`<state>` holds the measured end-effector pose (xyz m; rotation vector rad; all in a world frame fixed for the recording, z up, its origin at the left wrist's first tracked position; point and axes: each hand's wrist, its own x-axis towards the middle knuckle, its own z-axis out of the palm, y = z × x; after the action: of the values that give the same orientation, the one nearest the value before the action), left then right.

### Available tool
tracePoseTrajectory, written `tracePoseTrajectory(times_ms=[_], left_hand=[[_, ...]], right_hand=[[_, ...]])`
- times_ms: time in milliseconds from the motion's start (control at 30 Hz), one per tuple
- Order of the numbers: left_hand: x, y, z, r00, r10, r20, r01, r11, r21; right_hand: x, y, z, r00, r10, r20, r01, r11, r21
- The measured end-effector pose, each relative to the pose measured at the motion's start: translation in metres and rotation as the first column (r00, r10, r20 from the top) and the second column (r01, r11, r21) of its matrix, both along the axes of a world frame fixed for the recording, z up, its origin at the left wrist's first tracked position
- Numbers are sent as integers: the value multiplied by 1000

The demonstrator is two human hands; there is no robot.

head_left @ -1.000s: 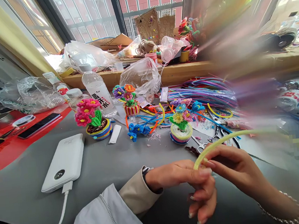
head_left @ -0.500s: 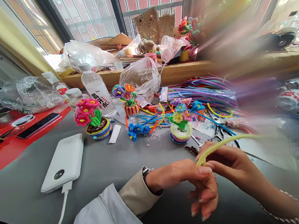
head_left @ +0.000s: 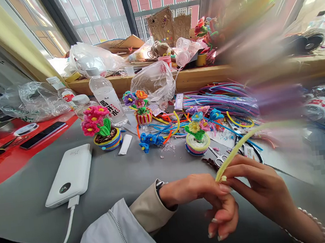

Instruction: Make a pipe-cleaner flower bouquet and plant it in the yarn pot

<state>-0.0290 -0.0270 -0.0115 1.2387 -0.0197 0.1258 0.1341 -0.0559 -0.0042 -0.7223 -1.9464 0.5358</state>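
Observation:
Both of my hands meet low in the middle of the head view, over the grey table [head_left: 121, 176]. A yellow-green pipe cleaner [head_left: 240, 144] runs from my fingertips up and to the right, into a blurred area. My left hand [head_left: 205, 198] pinches its near end between thumb and forefinger. My right hand [head_left: 259, 188] grips the same end from the right, fingers touching those of the left. Just beyond my hands stands a small pipe-cleaner flower pot [head_left: 197, 135] with yellow, blue and pink blooms.
A white power bank [head_left: 69, 175] with its cable lies at the left. Two more flower pots [head_left: 101, 128] [head_left: 140, 108], a water bottle [head_left: 106, 96], scissors [head_left: 220, 157], loose pipe cleaners [head_left: 221, 101] and plastic bags [head_left: 154, 81] crowd the far side. A phone [head_left: 43, 134] lies on red cloth.
The free length of the pipe cleaner has swung upward, from nearly level to a steeper slant. My hands stay together in almost the same place; the left fingers shifted slightly.

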Motion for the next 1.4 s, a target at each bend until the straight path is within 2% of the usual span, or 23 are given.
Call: tracePoseTrajectory(times_ms=[200, 333, 467, 533, 633, 800, 900, 1033, 1267, 1333, 1400], left_hand=[[-1, 4, -3, 995, -62, -72, 65, 997, 43], [-1, 2, 0, 976, -22, -217, 37, 997, 63], [-1, 1, 3, 958, -54, -280, 65, 997, 32], [-1, 0, 4, 962, -55, -269, 57, 998, -2], [-2, 1, 2, 966, 7, -258, -9, 1000, -5], [-1, 1, 0, 986, -88, -139, 80, 995, -60], [-1, 0, 3, 992, 23, -126, -30, 998, -56], [-2, -2, 8, 965, 208, -158, -203, 978, 48], [-4, -3, 6, 915, 383, -128, -369, 921, 125], [-3, -3, 5, 894, 437, -97, -415, 890, 189], [-2, -5, 5, 848, 527, -48, -489, 816, 307]], right_hand=[[2, 4, -1, 987, 157, -44, -163, 967, -196], [1, 8, -4, 965, 228, -129, -259, 908, -329], [-1, 9, -7, 951, 251, -180, -306, 846, -437], [-2, 7, -8, 951, 240, -195, -303, 848, -434], [-4, 4, -8, 962, 180, -207, -249, 888, -386], [-4, 2, -5, 978, 129, -166, -178, 927, -331], [0, 4, -5, 986, 105, -132, -142, 937, -318], [6, 8, -4, 988, 82, -130, -119, 945, -304], [6, 10, -3, 997, 20, -76, -41, 956, -292], [6, 10, -4, 997, 12, -79, -35, 957, -288], [6, 11, -6, 996, 12, -90, -37, 958, -284]])
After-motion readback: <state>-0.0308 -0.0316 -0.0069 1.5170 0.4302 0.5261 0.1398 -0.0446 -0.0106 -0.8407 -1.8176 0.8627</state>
